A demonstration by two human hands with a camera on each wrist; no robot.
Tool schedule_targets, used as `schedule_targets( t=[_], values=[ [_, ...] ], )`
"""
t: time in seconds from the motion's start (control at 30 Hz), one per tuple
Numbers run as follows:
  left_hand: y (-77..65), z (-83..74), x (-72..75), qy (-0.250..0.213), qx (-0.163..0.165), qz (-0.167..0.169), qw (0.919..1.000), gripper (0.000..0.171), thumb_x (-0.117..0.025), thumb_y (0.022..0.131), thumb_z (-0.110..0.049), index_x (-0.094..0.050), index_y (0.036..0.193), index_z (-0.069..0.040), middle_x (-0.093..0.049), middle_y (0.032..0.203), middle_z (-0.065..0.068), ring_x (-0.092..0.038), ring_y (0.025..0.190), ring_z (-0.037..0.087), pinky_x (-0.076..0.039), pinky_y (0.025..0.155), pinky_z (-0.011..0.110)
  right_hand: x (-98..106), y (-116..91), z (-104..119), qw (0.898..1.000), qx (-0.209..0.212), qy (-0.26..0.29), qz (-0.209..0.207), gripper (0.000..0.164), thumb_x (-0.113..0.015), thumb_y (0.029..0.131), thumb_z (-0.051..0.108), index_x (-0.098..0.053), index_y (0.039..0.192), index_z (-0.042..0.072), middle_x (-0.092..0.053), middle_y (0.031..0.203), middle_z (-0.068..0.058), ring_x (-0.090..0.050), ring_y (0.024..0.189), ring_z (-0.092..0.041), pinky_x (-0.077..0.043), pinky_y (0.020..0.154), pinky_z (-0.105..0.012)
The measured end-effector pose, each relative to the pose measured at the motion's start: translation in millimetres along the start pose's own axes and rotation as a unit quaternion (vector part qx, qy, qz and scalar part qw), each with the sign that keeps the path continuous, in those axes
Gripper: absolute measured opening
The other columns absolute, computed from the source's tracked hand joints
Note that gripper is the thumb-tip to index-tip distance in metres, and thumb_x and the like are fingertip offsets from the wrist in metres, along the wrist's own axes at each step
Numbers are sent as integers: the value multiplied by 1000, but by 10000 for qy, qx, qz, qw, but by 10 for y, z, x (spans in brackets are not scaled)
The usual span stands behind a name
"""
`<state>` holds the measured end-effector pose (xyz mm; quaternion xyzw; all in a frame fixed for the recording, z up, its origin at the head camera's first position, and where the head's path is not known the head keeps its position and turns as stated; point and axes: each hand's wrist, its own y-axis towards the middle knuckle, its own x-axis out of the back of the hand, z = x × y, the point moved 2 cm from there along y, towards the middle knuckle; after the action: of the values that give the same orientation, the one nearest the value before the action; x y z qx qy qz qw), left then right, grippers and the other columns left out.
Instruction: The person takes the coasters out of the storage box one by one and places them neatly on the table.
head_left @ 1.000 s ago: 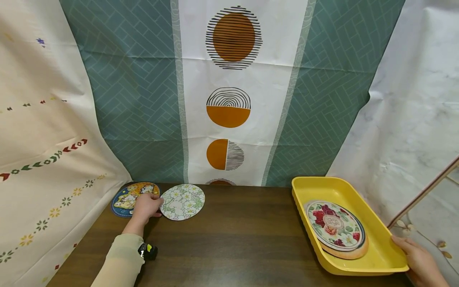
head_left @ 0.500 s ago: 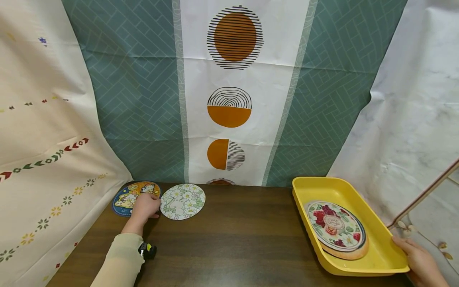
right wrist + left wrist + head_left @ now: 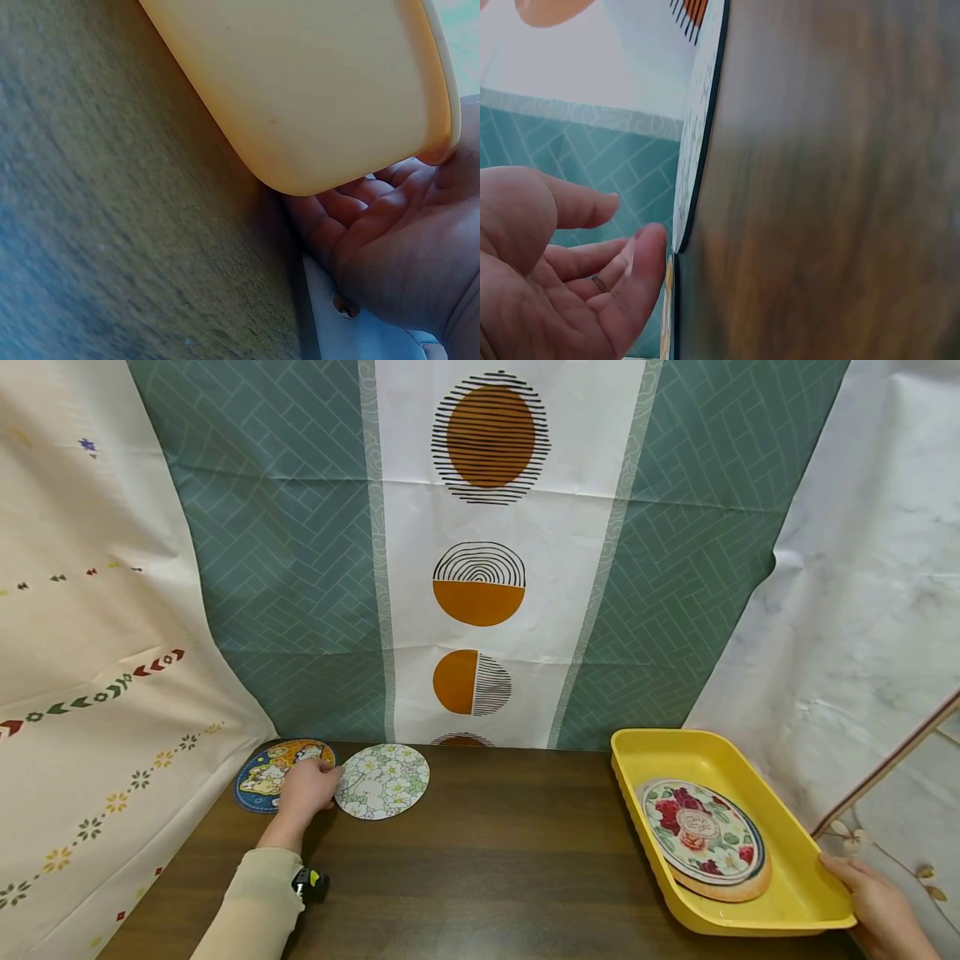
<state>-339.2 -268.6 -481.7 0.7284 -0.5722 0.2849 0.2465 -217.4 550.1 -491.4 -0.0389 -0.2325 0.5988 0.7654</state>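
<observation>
My left hand point(image 3: 307, 789) reaches over a round blue-and-orange placemat point(image 3: 258, 781) with cartoon animals, covering part of it. Its fingertips lie right at the left edge of a round white placemat point(image 3: 386, 785) printed with green and yellow flowers. The left wrist view shows the thumb and fingers apart, nothing pinched between them, a fingertip by the edge where the two mats meet. At the right, my right hand point(image 3: 873, 893) grips the side rim of a yellow tray point(image 3: 802, 852), fingers beneath it. Several stacked round mats lie inside, a red-rose placemat point(image 3: 701, 835) on top.
Dark wooden table point(image 3: 517, 860) spans the space between the mats and the tray. A green-and-white patterned cloth point(image 3: 480, 518) hangs behind. Cream cloth point(image 3: 97, 635) borders the left side and pale marbled cloth point(image 3: 862, 593) the right.
My left fingers have shifted only slightly at the edge of the white floral placemat. The right hand, tray and mats look the same.
</observation>
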Motion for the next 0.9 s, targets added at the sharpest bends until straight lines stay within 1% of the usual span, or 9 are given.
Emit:
schedule_targets(
  t=[0.1,0.23,0.4,0.5,0.57,0.7,0.8,0.9],
  values=[
    [11,-51,-61,-261,-91,-12,9996,50,-59,102,-30,-60,131,11,-68,102,23,-67,61,21,-55,55,32,2,0,-5,10000,-7,-32,-61,74,-35,109,46,-28,137,-21,-60,97,-8,-64,81,-19,-59,73,-40],
    [20,-128,-149,-632,-181,37,9978,56,-59,102,-29,-51,140,12,-70,102,22,-71,69,22,-56,59,31,6,3,-14,10000,-29,-39,-83,78,-37,109,48,-25,140,-22,-60,98,-9,-65,81,-19,-59,74,-40],
    [20,-231,-253,-1043,-284,87,9941,57,-61,103,-29,-50,141,11,-68,109,22,-73,80,25,-60,62,30,2,21,-17,9998,-3,-120,-164,80,-37,109,48,-22,143,-23,-60,101,-11,-64,80,-16,-59,73,-39],
    [10,-297,-305,-1182,-360,71,9923,55,-62,103,-28,-51,141,11,-67,109,23,-74,81,26,-60,63,30,-3,27,-7,9996,62,-148,-211,80,-37,109,47,-22,144,-23,-61,101,-10,-64,80,-14,-59,73,-38],
    [-7,-348,-334,-1265,-472,90,9908,55,-62,103,-27,-51,140,12,-68,109,24,-74,82,28,-61,64,32,-3,27,0,9996,102,-102,-224,77,-36,109,47,-26,143,-22,-60,99,-8,-65,80,-15,-59,73,-38],
    [-37,-437,-399,-1392,-595,114,9884,54,-63,102,-28,-53,139,11,-69,109,23,-75,85,31,-61,69,34,3,24,3,9996,150,43,-240,71,-37,109,46,-36,136,-19,-61,94,-2,-66,79,-17,-59,72,-39],
    [-45,-492,-460,-1454,-625,173,9872,54,-64,102,-30,-54,139,8,-70,110,21,-74,88,32,-61,71,35,8,22,-1,9996,179,94,-203,68,-37,109,48,-41,131,-16,-60,93,-1,-66,79,-17,-59,72,-39],
    [-42,-551,-532,-1529,-685,261,9855,55,-65,101,-30,-54,140,7,-70,111,20,-74,92,34,-61,74,36,13,19,-7,9996,212,134,-152,67,-38,108,49,-43,129,-15,-60,93,0,-66,80,-17,-59,73,-39]
  ],
)
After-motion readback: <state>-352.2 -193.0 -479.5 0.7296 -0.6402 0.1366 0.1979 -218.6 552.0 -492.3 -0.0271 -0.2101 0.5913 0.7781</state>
